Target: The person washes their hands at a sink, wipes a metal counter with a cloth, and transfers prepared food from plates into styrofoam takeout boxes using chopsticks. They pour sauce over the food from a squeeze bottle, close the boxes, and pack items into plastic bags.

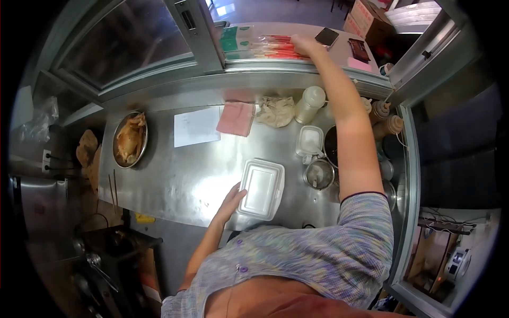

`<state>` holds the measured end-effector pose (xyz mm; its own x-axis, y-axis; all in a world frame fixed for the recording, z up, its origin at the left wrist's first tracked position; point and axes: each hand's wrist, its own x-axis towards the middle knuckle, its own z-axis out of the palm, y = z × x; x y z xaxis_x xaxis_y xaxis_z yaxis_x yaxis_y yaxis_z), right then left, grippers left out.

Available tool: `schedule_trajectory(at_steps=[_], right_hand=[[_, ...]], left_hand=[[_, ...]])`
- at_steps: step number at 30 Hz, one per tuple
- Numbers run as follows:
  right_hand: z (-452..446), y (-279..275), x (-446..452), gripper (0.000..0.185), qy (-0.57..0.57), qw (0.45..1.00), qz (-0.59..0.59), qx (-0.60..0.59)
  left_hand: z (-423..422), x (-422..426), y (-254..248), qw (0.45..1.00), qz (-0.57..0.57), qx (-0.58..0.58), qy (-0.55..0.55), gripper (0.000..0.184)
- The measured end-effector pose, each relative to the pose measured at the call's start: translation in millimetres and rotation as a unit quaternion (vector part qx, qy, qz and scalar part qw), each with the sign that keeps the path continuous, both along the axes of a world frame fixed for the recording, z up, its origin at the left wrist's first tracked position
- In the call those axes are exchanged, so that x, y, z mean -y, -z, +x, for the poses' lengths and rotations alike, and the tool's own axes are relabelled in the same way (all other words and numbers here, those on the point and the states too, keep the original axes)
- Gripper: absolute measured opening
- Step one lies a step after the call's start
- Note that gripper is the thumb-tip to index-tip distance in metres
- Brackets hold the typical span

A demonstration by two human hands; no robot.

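A closed white foam takeaway box (262, 189) lies on the steel counter in front of me. My left hand (230, 203) grips its left edge, with the thumb at the rim and the other fingers partly hidden behind the side. My right arm stretches through the window opening to the ledge beyond. There my right hand (304, 45) is closed at the right end of a bunch of thin red-and-white wrapped chopsticks (275, 46). The fingertips are hidden from above. Left of the chopsticks is a green-and-clear plastic packet (236, 40).
A whole cooked chicken (130, 139) sits in a metal dish at left. White paper (196, 127), a pink cloth (235, 118) and a beige rag (275, 111) lie along the back. A squeeze bottle (310, 104), seasoning tub (309, 139) and metal pot (319, 174) stand at right. A phone (326, 36) lies beyond.
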<state>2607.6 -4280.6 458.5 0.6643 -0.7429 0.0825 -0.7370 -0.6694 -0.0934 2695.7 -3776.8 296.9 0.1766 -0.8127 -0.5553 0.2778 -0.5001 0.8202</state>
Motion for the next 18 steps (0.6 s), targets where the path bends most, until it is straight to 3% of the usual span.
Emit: schedule_trajectory(at_steps=[5, 9, 12, 18], right_hand=[[-13, -16, 8, 0.018, -0.044, 0.999, -0.009, 0.025], [-21, -35, 1, 0.029, -0.087, 0.994, -0.040, 0.045], [-27, -40, -9, 0.033, -0.069, 0.997, -0.035, 0.014], [-36, -41, -19, 0.042, -0.017, 0.998, 0.005, 0.066]], left_hand=[[11, 1, -4, 0.999, 0.020, 0.022, 0.020, 0.066], [19, -3, -1, 1.000, 0.000, 0.028, -0.003, 0.070], [23, -6, -1, 0.999, -0.012, 0.045, -0.007, 0.068], [23, -15, -16, 0.995, -0.027, 0.092, -0.023, 0.058]])
